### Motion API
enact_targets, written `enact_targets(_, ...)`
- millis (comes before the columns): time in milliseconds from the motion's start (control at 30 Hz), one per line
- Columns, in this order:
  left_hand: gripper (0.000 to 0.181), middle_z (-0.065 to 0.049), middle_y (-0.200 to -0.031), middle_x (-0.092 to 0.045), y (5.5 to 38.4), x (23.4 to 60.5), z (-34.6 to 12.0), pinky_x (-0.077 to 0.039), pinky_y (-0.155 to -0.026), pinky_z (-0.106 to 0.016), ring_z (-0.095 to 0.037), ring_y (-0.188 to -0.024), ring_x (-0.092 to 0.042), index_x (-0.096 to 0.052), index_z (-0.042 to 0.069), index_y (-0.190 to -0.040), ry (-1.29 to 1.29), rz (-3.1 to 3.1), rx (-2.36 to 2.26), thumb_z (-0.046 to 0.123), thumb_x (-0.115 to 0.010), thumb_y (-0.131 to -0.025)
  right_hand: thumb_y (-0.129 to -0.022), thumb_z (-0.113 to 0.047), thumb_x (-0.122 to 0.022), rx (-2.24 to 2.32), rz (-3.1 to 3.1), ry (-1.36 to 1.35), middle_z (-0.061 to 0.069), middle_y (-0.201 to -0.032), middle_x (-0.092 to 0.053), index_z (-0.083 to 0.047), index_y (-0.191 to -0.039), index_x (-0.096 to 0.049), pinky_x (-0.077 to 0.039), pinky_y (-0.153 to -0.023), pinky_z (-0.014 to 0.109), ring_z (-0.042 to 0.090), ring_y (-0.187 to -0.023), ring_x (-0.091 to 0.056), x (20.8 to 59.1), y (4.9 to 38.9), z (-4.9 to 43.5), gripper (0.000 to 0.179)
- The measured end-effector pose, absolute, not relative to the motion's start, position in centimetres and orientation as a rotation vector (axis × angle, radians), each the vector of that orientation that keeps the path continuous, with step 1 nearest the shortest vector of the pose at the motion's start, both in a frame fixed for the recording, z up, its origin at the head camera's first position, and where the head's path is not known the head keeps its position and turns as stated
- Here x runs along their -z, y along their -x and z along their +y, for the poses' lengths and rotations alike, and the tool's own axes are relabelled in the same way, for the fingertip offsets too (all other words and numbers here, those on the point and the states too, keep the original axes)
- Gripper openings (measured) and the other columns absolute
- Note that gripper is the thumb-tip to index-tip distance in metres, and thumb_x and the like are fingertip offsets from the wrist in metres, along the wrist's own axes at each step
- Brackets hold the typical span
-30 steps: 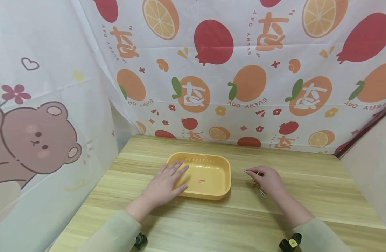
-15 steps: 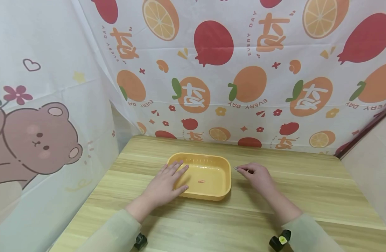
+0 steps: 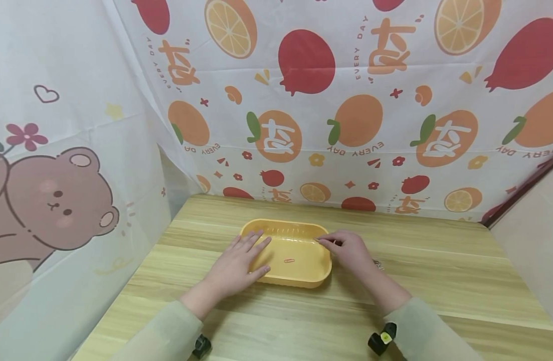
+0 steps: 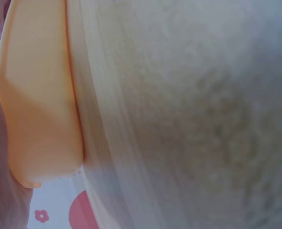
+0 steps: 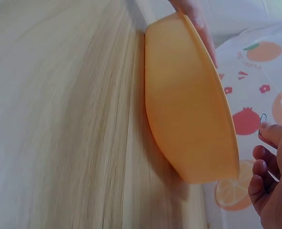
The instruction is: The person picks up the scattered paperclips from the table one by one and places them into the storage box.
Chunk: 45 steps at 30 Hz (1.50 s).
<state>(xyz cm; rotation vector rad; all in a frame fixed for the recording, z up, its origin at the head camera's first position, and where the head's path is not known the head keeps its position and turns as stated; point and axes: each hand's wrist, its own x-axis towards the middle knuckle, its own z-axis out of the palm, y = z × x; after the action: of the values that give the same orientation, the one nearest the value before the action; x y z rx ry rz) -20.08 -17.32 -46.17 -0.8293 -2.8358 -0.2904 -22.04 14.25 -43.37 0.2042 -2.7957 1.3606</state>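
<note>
A yellow plastic tray point(image 3: 299, 249) stands on the table with one pink paper clip point(image 3: 289, 260) lying in it. My left hand point(image 3: 233, 267) rests over the tray's left rim, its fingers spread and fairly straight. Thumb and fingertips of my right hand point(image 3: 350, 250) pinch a small paper clip point(image 5: 263, 117) at the tray's right rim; in the right wrist view it stands up thin and dark from the fingertips. Behind the right wrist, a little heap of paper clips point(image 3: 378, 264) is partly hidden. The left wrist view shows the tray's outer wall point(image 4: 43, 105) beside the hand.
The wood-grain table point(image 3: 276, 321) stretches around the tray on all sides. A fruit-print cloth point(image 3: 312, 125) hangs along its back edge, and a bear-print cloth point(image 3: 77, 200) hangs at the left. A pale panel point(image 3: 529, 240) borders the right side.
My right hand has moved left from beside the heap to the tray's right rim, carrying the pinched paper clip. My left hand has stayed on the tray.
</note>
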Motion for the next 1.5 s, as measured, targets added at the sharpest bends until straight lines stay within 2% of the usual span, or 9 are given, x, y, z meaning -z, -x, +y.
enact_targets(200, 0.072, -0.007, -0.162, -0.028, 20.1, 46.2, -17.1, -0.018, -0.120, -0.053, -0.030, -0.148, -0.025, -0.031, 0.024, -0.157, 0.841, -2.825, 0.278, 0.056, -0.053, -0.097, -0.091, -0.032, -0.073, -1.324, -2.813, -0.247, -0.006, -0.090, -0.067, -0.025, -0.098, -0.080, -0.049, -0.069, 0.028, 0.014, -0.081, -0.055, 43.6, 22.4, 12.8, 0.012)
enact_targets(333, 0.071, -0.006, -0.162, -0.028, 20.1, 46.1, -17.0, -0.017, -0.121, -0.052, -0.030, -0.148, -0.024, -0.031, 0.024, -0.157, 0.841, -2.840, 0.265, 0.057, -0.050, -0.098, -0.090, -0.031, -0.074, -1.298, -2.807, -0.315, -0.008, -0.085, -0.066, -0.024, -0.097, -0.081, -0.048, -0.065, 0.028, 0.014, -0.077, -0.054, 43.6, 22.6, 11.9, 0.012)
enact_targets(600, 0.069, -0.007, -0.161, -0.029, 20.1, 45.9, -16.9, -0.018, -0.121, -0.053, -0.030, -0.148, -0.025, -0.032, 0.025, -0.157, 0.838, -2.842, 0.275, 0.054, -0.053, -0.098, -0.090, -0.031, -0.073, -1.200, -2.831, -0.469, -0.010, -0.081, -0.065, -0.021, -0.094, -0.080, -0.048, -0.061, 0.027, 0.012, -0.072, -0.053, 43.7, 23.1, 9.9, 0.012)
enact_targets(933, 0.070, -0.006, -0.161, -0.030, 20.2, 46.0, -17.0, -0.020, -0.120, -0.053, -0.030, -0.148, -0.027, -0.033, 0.024, -0.157, 0.850, -2.834, 0.270, 0.056, -0.051, -0.098, -0.089, -0.027, -0.074, -0.881, -2.995, -0.656, -0.011, -0.075, -0.067, -0.016, -0.085, -0.080, -0.050, -0.067, 0.027, 0.007, -0.071, -0.056, 44.5, 24.3, 7.4, 0.013)
enact_targets(1233, 0.070, -0.009, -0.159, -0.034, 20.1, 46.1, -17.1, -0.021, -0.119, -0.054, -0.031, -0.147, -0.027, -0.034, 0.023, -0.156, 0.852, -2.810, 0.276, 0.055, -0.054, -0.097, -0.086, -0.026, -0.076, -0.648, -3.096, -0.615, -0.009, -0.077, -0.070, -0.019, -0.076, -0.078, -0.053, -0.074, 0.031, 0.012, -0.075, -0.062, 45.2, 24.8, 6.2, 0.012)
enact_targets(1367, 0.070, -0.009, -0.159, -0.034, 20.1, 46.1, -17.1, -0.022, -0.119, -0.054, -0.031, -0.147, -0.027, -0.034, 0.023, -0.156, 0.851, -2.808, 0.283, 0.052, -0.057, -0.096, -0.085, -0.025, -0.076, -0.626, -3.133, -0.569, -0.010, -0.076, -0.068, -0.019, -0.075, -0.077, -0.052, -0.072, 0.031, 0.011, -0.073, -0.060, 45.4, 25.0, 5.9, 0.013)
enact_targets(1500, 0.071, -0.007, -0.160, -0.032, 20.1, 46.1, -17.1, -0.022, -0.119, -0.054, -0.031, -0.147, -0.027, -0.033, 0.023, -0.156, 0.850, -2.809, 0.267, 0.056, -0.053, -0.097, -0.085, -0.025, -0.077, -0.626, -3.140, -0.551, -0.009, -0.073, -0.066, -0.018, -0.072, -0.076, -0.051, -0.069, 0.031, 0.010, -0.068, -0.057, 45.4, 25.0, 5.9, 0.014)
